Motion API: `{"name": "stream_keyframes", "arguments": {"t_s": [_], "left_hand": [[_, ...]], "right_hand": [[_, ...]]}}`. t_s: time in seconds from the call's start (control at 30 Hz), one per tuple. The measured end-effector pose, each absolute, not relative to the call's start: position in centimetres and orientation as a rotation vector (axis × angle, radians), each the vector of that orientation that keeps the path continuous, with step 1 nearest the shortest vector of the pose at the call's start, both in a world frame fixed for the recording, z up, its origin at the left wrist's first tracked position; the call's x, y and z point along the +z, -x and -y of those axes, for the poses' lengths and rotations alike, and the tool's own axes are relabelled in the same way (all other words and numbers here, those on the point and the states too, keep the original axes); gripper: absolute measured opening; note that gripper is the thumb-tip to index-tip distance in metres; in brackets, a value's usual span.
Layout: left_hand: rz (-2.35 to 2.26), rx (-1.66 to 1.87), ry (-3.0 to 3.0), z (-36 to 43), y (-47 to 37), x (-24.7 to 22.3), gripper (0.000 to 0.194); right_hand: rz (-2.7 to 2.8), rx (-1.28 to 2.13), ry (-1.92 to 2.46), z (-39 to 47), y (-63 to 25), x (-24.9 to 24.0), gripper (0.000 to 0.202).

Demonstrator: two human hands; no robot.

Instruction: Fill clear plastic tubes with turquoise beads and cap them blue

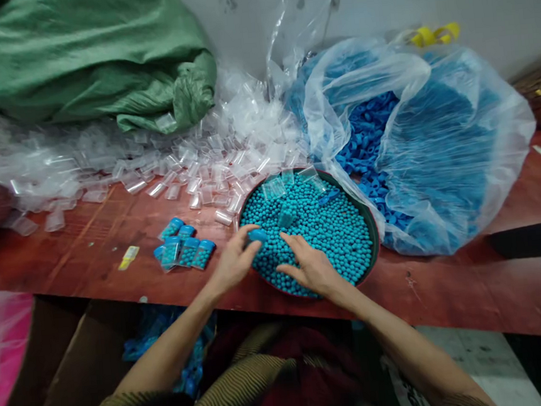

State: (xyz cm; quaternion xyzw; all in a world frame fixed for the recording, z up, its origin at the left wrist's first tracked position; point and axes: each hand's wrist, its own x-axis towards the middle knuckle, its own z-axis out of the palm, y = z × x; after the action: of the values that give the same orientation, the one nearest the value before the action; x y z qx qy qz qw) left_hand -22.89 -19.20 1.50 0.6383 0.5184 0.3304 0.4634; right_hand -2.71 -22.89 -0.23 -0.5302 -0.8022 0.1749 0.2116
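Cap [257,234] in left grip [234,261], over beads [329,223]

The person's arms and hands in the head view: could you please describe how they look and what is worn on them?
Both forearms are bare, and the left hand and right hand wear no gloves; no rings or watch show. Near the picture's bottom edge, ribbed olive-and-dark striped sleeves begin at the upper arms.

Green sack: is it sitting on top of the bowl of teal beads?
No, the green sack lies at the far left against the wall, apart from the bowl of teal beads.
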Motion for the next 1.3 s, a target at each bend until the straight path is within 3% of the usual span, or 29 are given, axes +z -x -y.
{"name": "stream_keyframes", "arguments": {"t_s": [0.1, 0.23, 0.47, 0.67, 0.83, 1.1, 1.3], "left_hand": [[-1.665, 0.820, -1.723, 18.5, 27.9, 2.0, 0.039], [-2.158, 0.811, -1.961, 17.9, 29.8, 1.9, 0.039], [-1.633, 0.756, -2.113, 15.4, 20.1, 0.9, 0.027], [-1.497, 0.558, -2.019, 13.2, 15.3, -0.4, 0.032], [-1.576, 0.542, -1.856, 12.4, 15.1, -1.2, 0.038], [-1.448, 0.536, -1.971, 13.2, 14.5, -1.4, 0.023], [-1.352, 0.437, -1.997, 12.9, 14.4, -1.2, 0.026]], "right_hand": [[2.105, 0.430, 1.638, 20.0, -0.9, -0.9, 0.031], [1.844, 0.173, 2.071, 15.0, -5.2, -1.1, 0.037], [1.540, 0.135, 2.605, 9.5, -5.5, 0.1, 0.055], [1.883, 0.432, 2.555, 10.0, -5.1, 0.5, 0.043], [2.117, 0.396, 2.437, 11.8, -5.2, 0.3, 0.037], [2.229, 0.268, 2.064, 15.6, -4.7, -0.8, 0.041], [2.240, 0.349, 1.871, 16.8, -4.8, -1.2, 0.035]]}}
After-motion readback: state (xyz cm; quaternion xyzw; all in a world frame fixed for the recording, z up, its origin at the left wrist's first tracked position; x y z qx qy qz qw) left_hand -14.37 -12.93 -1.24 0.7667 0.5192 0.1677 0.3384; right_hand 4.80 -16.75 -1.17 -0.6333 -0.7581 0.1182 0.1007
